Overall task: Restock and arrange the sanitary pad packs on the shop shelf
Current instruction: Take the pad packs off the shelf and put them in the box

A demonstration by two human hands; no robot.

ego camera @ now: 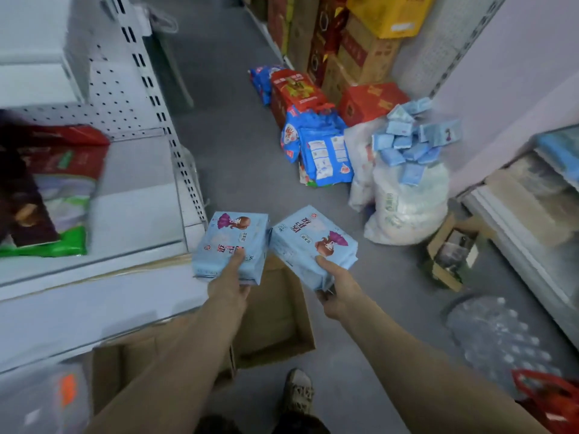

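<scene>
My left hand (230,285) grips a light blue sanitary pad pack (227,242) by its near edge, thumb on top, just off the end of the white shelf (138,195). My right hand (336,289) grips a second, matching light blue pack (308,242), tilted, over the grey floor. The two packs almost touch at their far corners. A white sack (407,202) heaped with several more light blue packs (410,142) stands on the floor ahead to the right.
An open cardboard box (279,324) lies on the floor under my hands. Red and green packs (59,189) sit on the left shelf. Blue bags (322,155), red cartons (294,92) and stacked boxes crowd the aisle ahead. Another shelf (532,208) runs along the right.
</scene>
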